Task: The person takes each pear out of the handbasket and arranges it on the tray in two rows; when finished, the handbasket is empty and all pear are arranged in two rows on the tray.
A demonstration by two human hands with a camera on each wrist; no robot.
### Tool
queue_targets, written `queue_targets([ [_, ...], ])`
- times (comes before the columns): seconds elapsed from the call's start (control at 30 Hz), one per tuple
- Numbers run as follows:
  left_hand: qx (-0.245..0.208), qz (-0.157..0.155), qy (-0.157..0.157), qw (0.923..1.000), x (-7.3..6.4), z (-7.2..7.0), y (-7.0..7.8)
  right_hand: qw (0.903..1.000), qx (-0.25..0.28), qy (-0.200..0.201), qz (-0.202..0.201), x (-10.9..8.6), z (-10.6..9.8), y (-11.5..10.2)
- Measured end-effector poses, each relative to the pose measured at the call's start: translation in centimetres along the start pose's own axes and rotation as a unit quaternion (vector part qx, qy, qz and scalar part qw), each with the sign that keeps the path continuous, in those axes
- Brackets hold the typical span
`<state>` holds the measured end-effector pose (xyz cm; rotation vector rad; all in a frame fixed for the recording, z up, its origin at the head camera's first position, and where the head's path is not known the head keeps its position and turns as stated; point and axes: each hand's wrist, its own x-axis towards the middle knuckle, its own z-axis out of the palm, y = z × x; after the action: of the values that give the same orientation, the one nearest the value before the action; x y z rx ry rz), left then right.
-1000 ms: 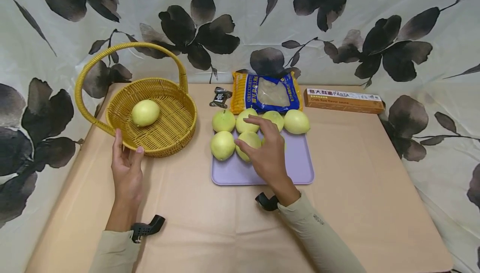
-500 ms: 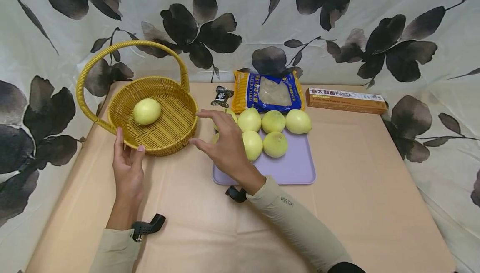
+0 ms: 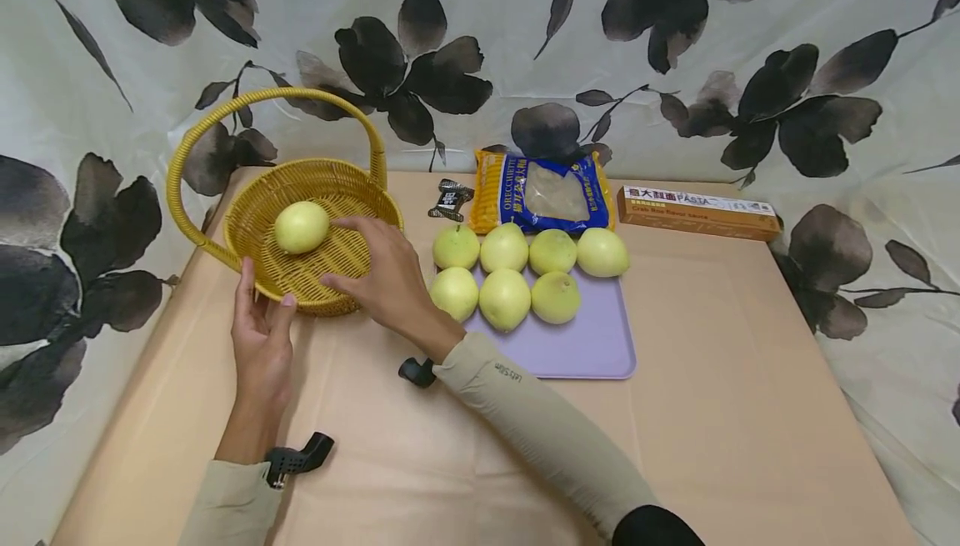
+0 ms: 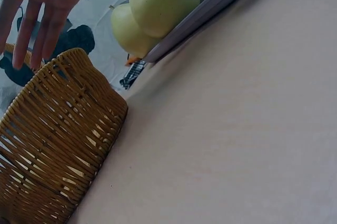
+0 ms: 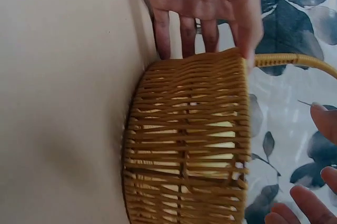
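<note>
A yellow woven basket (image 3: 337,196) with a tall arched handle stands at the left of the table, one pale green pear (image 3: 302,227) inside it. My left hand (image 3: 262,346) rests against the basket's near left side; in the right wrist view its fingers (image 5: 188,37) extend along the wall, thumb at the rim. Over the basket's right part, my right hand (image 3: 390,283) spreads thumb and fingers, holding nothing, fingertips a little right of the pear. More pears (image 3: 505,300) sit in two rows on a lilac tray (image 3: 577,354) right of the basket.
Behind the tray lies a blue and yellow pasta bag (image 3: 543,193), with a small black wrapped packet (image 3: 451,199) to its left. A long orange-brown pasta box (image 3: 699,212) lies at the back right. Floral cloth (image 3: 540,46) hangs behind the table.
My right hand has moved left from above the tray's pears to over the basket, staying spread. The left hand keeps its place at the basket, and the pears have not moved.
</note>
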<state>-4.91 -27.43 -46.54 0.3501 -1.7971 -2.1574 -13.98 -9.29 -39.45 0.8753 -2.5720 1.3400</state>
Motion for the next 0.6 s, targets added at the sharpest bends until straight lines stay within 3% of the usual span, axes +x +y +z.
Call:
queue_targets([
  [0.3,0.015,-0.012,-0.001,0.9998,0.3,0.1,0.2,0.9984,-0.031,-0.035,0.032,3.4,2.2,0.1],
  [0.6,-0.002,-0.012,0.004,0.9999,0.3,0.1,0.2,0.9928,-0.068,-0.078,0.060,6.1,4.6,0.7],
])
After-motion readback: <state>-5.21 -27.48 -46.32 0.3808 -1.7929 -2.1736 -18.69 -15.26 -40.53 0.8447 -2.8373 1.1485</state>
